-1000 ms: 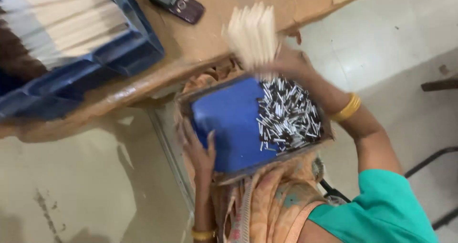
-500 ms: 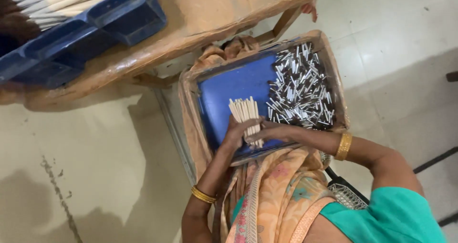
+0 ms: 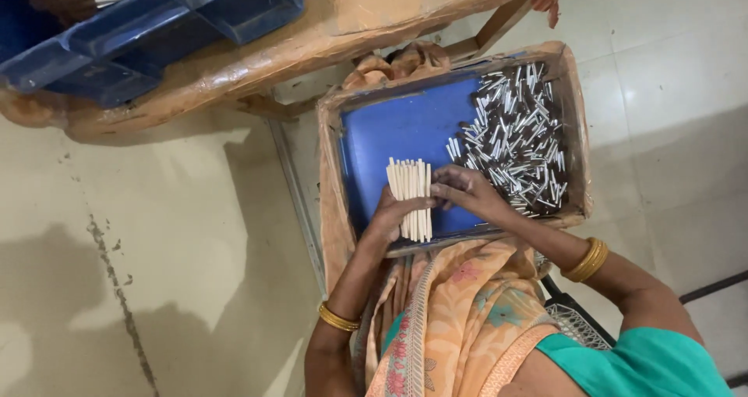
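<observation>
You get soft, even indoor light here, moderately bright, with no hard glare. It seems to fall from the upper right, since a broad, blurry-edged shadow spreads over the pale floor [image 3: 140, 288] at the lower left and under the wooden table [image 3: 257, 54]. The silver pieces in the tray [image 3: 573, 132] throw small bright glints, nothing blown out. Your focus holds well on the bundle of pale sticks [image 3: 411, 198]; the blue crate [image 3: 156, 31] at the top left is darker and slightly soft. You see no motion blur, and little bending at the edges.
</observation>
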